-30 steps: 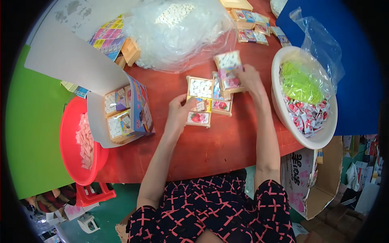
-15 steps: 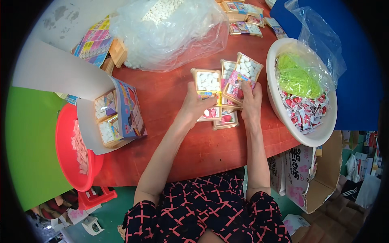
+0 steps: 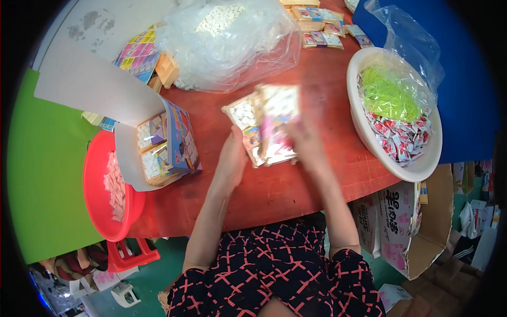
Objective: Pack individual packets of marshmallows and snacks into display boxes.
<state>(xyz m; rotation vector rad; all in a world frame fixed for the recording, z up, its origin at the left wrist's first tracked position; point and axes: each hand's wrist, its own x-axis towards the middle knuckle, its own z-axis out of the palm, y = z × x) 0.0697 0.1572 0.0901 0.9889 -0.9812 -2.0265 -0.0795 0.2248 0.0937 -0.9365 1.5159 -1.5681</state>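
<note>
Over the red table, several small trays with white pieces and printed bands are gathered in front of me. My left hand (image 3: pixel 231 161) grips the left edge of a tilted tray pack (image 3: pixel 244 117). My right hand (image 3: pixel 308 145), smeared by motion, is on the right side of another tray pack (image 3: pixel 281 103), which is blurred along with it. The packs overlap, and the lower ones are partly hidden. Left of my hands stands a blue printed box (image 3: pixel 183 138) with its white lid raised; similar packs sit inside it.
A big clear bag (image 3: pixel 237 58) of white pieces lies at the back, near wooden trays (image 3: pixel 167 70) and more packs (image 3: pixel 322 40). On the right, a white basin (image 3: pixel 353 100) holds green shreds and red-and-white sachets. A red basin (image 3: pixel 95 211) with pink pieces stands left.
Both hands have come closer together, and the packs, spread apart before, now overlap in one group. The right-hand pack has moved left. The whole view has shifted slightly.
</note>
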